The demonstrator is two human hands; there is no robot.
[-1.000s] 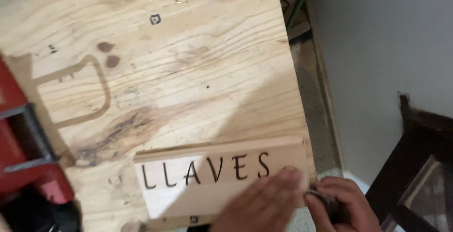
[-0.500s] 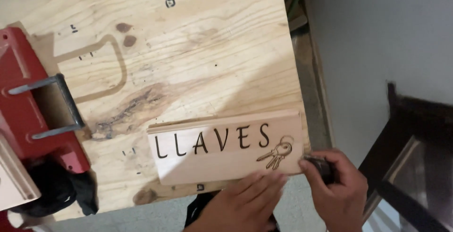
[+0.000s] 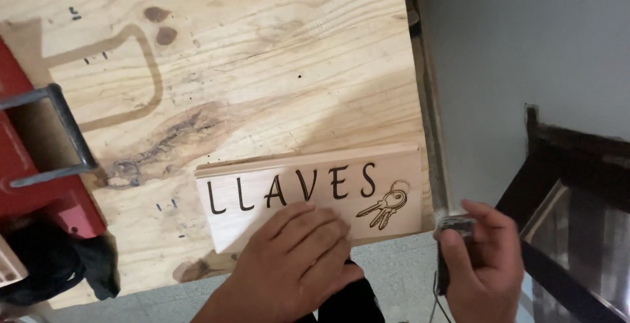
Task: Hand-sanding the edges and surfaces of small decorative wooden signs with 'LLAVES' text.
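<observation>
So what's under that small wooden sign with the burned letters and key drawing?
The small pale wooden sign lies flat on the knotty plywood worktop; the left hand covers its lower edge. Anything between sign and plywood is hidden.

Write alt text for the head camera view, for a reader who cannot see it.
A person's left hand presses flat on a small wooden plaque with burnt-in lettering and a key drawing, lying on a plywood workbench. Their right hand grips a dark corded tool at the plaque's right end.
</observation>
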